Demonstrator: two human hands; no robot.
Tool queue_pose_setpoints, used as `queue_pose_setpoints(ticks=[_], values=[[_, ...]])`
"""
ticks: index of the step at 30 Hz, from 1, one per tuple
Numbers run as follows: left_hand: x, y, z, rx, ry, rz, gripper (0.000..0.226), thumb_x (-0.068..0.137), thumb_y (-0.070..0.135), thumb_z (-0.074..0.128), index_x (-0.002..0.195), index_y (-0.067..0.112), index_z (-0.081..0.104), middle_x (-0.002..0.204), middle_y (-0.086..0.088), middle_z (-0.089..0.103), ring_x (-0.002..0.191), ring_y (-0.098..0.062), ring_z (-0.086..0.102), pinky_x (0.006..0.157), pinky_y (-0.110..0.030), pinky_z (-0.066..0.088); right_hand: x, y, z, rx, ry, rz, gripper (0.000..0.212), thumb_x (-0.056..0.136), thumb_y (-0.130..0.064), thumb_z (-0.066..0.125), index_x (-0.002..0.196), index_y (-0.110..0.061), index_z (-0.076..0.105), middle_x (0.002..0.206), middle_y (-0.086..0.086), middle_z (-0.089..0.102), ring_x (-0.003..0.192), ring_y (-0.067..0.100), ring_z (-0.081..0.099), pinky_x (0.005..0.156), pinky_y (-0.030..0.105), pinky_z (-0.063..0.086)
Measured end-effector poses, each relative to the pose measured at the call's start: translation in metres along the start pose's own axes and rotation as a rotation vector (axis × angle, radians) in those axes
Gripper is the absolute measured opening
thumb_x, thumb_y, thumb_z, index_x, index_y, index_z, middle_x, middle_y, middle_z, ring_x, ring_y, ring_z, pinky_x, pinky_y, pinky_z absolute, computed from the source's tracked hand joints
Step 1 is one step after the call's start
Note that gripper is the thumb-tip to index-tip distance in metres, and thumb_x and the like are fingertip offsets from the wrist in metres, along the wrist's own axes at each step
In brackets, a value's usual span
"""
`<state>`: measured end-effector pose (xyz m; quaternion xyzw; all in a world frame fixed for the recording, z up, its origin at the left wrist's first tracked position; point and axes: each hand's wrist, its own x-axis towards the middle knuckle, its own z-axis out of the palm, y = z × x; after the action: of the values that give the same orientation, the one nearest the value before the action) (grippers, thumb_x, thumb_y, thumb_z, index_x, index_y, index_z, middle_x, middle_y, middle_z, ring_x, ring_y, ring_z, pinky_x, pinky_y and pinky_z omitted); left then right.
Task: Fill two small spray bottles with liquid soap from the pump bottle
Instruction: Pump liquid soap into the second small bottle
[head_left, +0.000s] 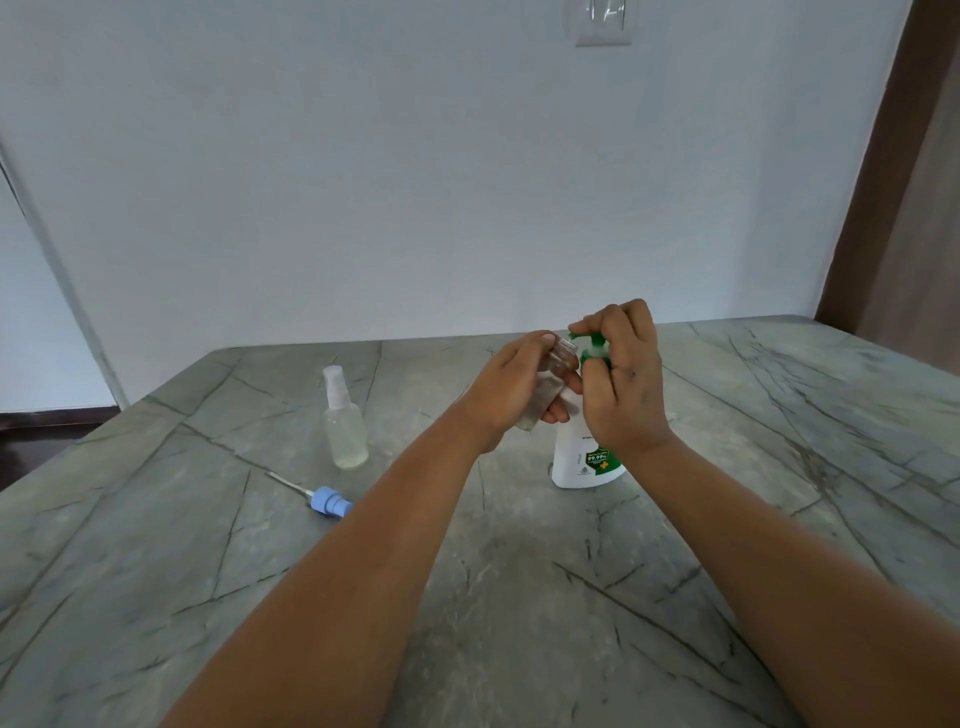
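Note:
My left hand (511, 387) grips a small clear spray bottle (550, 382) with no cap, tilted so its open mouth sits just under the green pump nozzle. A white pump bottle (584, 457) of liquid soap stands on the table, and my right hand (621, 376) is curled over its green pump head (595, 349). A second small clear spray bottle (343, 423), with its white spray cap on, stands upright to the left. A blue spray cap (328, 502) with its dip tube lies on the table in front of that bottle.
The grey marbled table (519, 597) runs up to a pale wall (415, 182) at the back. A brown door frame (893, 171) stands at the far right. A wall switch plate (604, 23) is high on the wall.

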<state>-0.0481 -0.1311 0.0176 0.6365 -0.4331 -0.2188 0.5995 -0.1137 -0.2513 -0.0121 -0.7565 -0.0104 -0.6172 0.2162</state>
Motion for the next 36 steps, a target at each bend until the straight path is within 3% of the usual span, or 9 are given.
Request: queue_pose_setpoints(ticks=[10,17,26,36], values=[[0.0015,-0.0018,-0.0009,-0.008,0.004,-0.001,0.04,0.109,0.027,0.028,0.098,0.008,0.061,0.065,0.002,0.071,0.055,-0.016,0.064,0.058,-0.026,0.055,0.0026,-0.0006,0.0032,-0.003,0.023,0.031,0.018,0.072,0.004,0.042,0.08,-0.003,0.057,0.087,-0.001,0.042,0.077,0.027,0.049,0.065,0.045,0.045],[0.0019,-0.0021,-0.0008,0.015,0.008,-0.018,0.042,0.109,0.029,0.027,0.103,0.004,0.06,0.066,0.003,0.071,0.055,-0.015,0.064,0.058,-0.026,0.053,-0.0001,0.0023,0.0017,0.02,0.032,0.024,0.028,0.074,-0.01,0.035,0.089,-0.006,0.058,0.093,0.0,0.045,0.083,0.027,0.051,0.067,0.046,0.047],[0.0021,-0.0012,-0.0009,-0.001,0.004,-0.031,0.042,0.108,0.028,0.027,0.101,0.004,0.061,0.066,0.001,0.071,0.056,-0.016,0.064,0.057,-0.026,0.053,0.0037,0.0002,0.0035,0.002,0.037,0.057,0.018,0.072,-0.001,0.04,0.078,-0.002,0.057,0.086,0.002,0.045,0.076,0.025,0.049,0.063,0.042,0.045],[0.0,0.0007,-0.0006,0.01,0.011,-0.028,0.04,0.109,0.028,0.027,0.1,0.007,0.06,0.065,0.005,0.072,0.053,-0.012,0.064,0.055,-0.023,0.054,0.001,-0.0004,0.0007,0.01,0.013,0.032,0.028,0.072,-0.001,0.038,0.091,-0.004,0.059,0.095,0.001,0.043,0.084,0.024,0.051,0.068,0.036,0.047]])
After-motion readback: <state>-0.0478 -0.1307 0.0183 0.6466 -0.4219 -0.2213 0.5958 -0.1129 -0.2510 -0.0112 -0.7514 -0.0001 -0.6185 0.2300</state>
